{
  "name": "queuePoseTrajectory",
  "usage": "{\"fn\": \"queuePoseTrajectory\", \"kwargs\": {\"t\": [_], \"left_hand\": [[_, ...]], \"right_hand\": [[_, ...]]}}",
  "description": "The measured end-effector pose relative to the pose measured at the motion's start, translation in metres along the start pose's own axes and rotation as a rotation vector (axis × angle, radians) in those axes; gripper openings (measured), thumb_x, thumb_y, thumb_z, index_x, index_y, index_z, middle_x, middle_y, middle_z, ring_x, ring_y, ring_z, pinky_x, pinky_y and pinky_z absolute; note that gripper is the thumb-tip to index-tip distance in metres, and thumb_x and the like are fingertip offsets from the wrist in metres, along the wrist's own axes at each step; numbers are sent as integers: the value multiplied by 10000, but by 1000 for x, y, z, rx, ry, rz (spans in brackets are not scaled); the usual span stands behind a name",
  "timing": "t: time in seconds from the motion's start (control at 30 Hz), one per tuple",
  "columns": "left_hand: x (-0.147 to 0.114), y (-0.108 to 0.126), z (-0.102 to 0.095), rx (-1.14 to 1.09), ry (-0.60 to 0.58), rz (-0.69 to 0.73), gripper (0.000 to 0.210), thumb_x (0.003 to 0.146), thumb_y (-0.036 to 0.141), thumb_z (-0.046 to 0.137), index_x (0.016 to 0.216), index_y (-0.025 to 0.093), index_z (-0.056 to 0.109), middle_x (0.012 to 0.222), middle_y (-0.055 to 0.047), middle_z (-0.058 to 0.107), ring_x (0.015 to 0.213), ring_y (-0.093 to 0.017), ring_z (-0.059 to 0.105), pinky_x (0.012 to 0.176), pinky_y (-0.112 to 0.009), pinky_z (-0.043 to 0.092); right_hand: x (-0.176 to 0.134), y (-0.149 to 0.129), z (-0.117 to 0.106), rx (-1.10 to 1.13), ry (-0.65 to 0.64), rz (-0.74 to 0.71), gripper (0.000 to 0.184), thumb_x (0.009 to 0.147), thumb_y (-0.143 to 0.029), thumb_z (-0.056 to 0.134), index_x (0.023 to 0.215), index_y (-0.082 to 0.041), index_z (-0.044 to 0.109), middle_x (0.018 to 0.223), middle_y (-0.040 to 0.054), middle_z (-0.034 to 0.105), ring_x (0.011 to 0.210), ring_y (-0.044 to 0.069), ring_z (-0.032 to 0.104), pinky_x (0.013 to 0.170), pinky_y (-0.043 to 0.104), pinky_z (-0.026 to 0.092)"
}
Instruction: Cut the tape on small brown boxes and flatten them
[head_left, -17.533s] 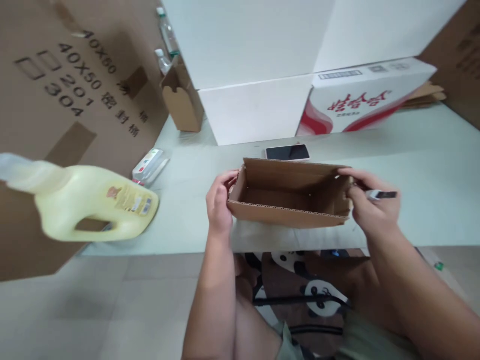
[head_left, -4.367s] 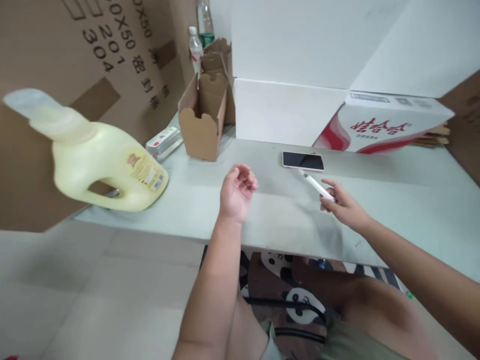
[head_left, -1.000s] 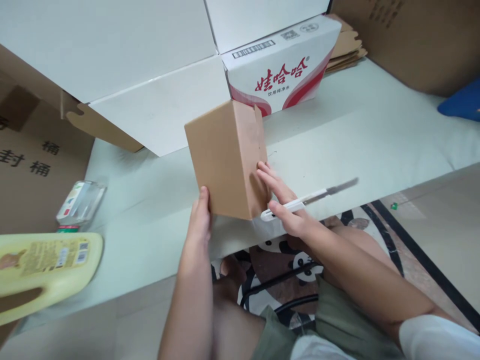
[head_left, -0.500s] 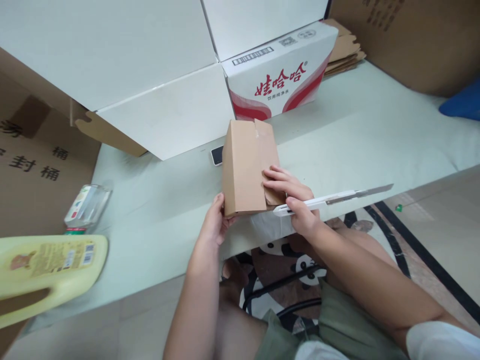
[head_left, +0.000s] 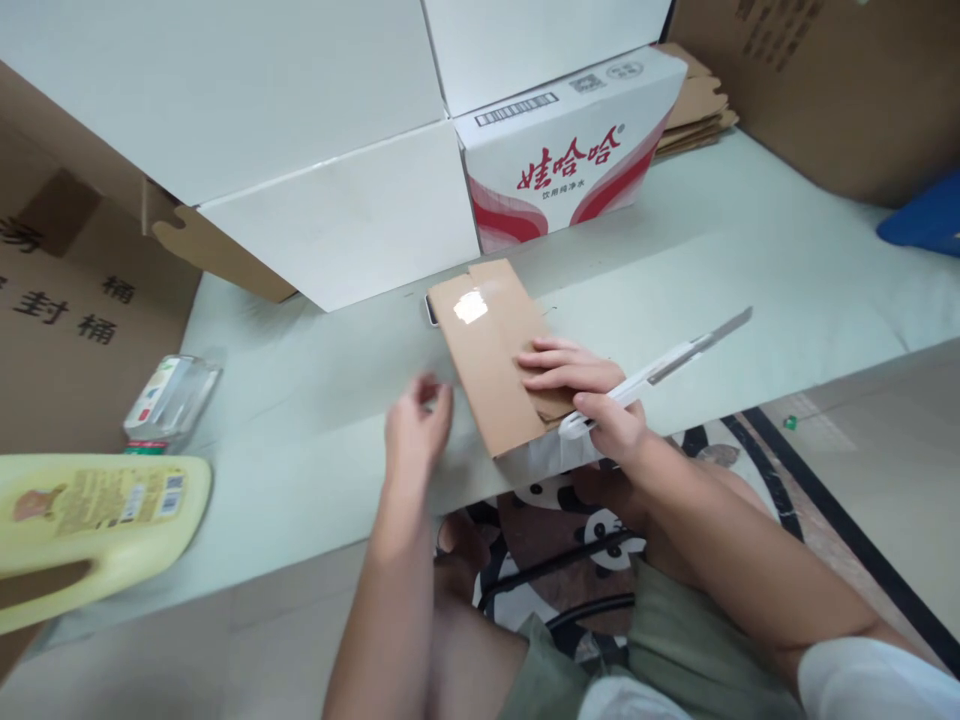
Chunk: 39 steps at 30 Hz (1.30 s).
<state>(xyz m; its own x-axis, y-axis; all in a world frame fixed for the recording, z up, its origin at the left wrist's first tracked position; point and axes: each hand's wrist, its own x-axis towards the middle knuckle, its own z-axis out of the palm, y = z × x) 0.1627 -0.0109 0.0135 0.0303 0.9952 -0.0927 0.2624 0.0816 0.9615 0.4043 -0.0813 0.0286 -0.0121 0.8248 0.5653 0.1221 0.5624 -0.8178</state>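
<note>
A small brown cardboard box (head_left: 487, 350) lies slantwise on the table, with a glossy patch of tape catching the light near its far end. My right hand (head_left: 589, 385) rests its fingers on the box's right side, over a loose flap. Between its thumb and palm it grips a white utility knife (head_left: 651, 378), whose long blade is out and points up to the right, off the cardboard. Just left of the box, apart from it, my left hand (head_left: 417, 415) hovers with loosely curled fingers, thumb apart, holding nothing; it is slightly blurred.
Large white boxes (head_left: 337, 215) and a white-and-red carton (head_left: 570, 165) stand along the back. At left are a clear plastic bottle (head_left: 174, 400) and a yellow jug (head_left: 142, 520). A dark-faced device (head_left: 430, 310) is mostly hidden behind the cardboard box.
My left hand has let go of the box and moved left. The box has tipped, hiding its left side and showing the glossy patch. The knife blade now angles more upward.
</note>
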Motion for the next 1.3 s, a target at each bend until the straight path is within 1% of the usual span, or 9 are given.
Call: {"fn": "queuePoseTrajectory", "kwargs": {"t": [0.1,0.23,0.4,0.5,0.63,0.73,0.97,1.13,1.3], "left_hand": [[6,3,-16,54,216,421,492,834,483,710,1265,255,644,1447,-108,602,1417,-290,502,1192,-456,365],[4,5,-21,24,161,538,427,868,511,645,1205,254,699,1293,-81,669,1262,-280,601,1118,-441,442],[-2,6,-9,-25,219,549,308,885,407,609,1098,241,759,1150,-67,695,1122,-245,633,1028,-400,489],[-5,5,-2,-2,242,573,311,903,401,587,1113,244,754,1137,-64,692,1115,-243,630,1024,-403,487],[-8,3,3,-7,301,629,320,952,398,539,1142,241,743,1122,-68,688,1092,-237,632,1010,-404,486],[-12,1,8,-18,308,649,318,970,392,530,1157,238,736,1130,-72,684,1092,-236,629,1008,-402,479],[-24,-2,33,39,207,690,368,1010,433,468,1248,244,675,1228,-98,662,1169,-254,595,1044,-438,456],[-26,-6,42,-25,200,718,361,1017,435,450,1252,258,659,1218,-92,654,1157,-250,601,1028,-432,468],[-29,-4,36,27,165,708,361,1029,424,437,1274,252,639,1245,-99,653,1184,-250,592,1032,-435,472]], "right_hand": [[2,-2,5,161,-239,-32,357,935,-417,528,1001,-225,821,1160,89,795,1228,281,667,1114,454,467],[2,-8,9,358,-406,42,294,876,-315,540,910,-201,808,1055,98,812,1136,264,694,1085,428,481],[8,-23,1,416,90,373,202,691,-137,555,827,-240,663,895,11,728,903,192,719,807,346,595],[13,-28,0,268,354,491,285,642,-97,584,870,-262,537,750,-64,603,547,96,591,456,209,467],[15,-38,3,2,305,560,439,737,-177,692,1092,-308,469,841,-62,660,407,65,468,352,209,396],[15,-58,1,-139,225,506,194,824,-234,683,949,-263,537,1003,2,692,463,56,525,392,220,426],[16,-87,-8,326,207,393,238,841,-396,632,1066,-362,700,811,7,707,753,227,713,702,419,610],[13,-74,3,252,288,313,199,795,-403,777,982,-354,728,681,-28,664,586,164,615,545,305,506],[10,-82,15,-182,70,312,216,952,-431,615,963,-255,739,658,-9,678,526,129,571,488,267,412]]}}
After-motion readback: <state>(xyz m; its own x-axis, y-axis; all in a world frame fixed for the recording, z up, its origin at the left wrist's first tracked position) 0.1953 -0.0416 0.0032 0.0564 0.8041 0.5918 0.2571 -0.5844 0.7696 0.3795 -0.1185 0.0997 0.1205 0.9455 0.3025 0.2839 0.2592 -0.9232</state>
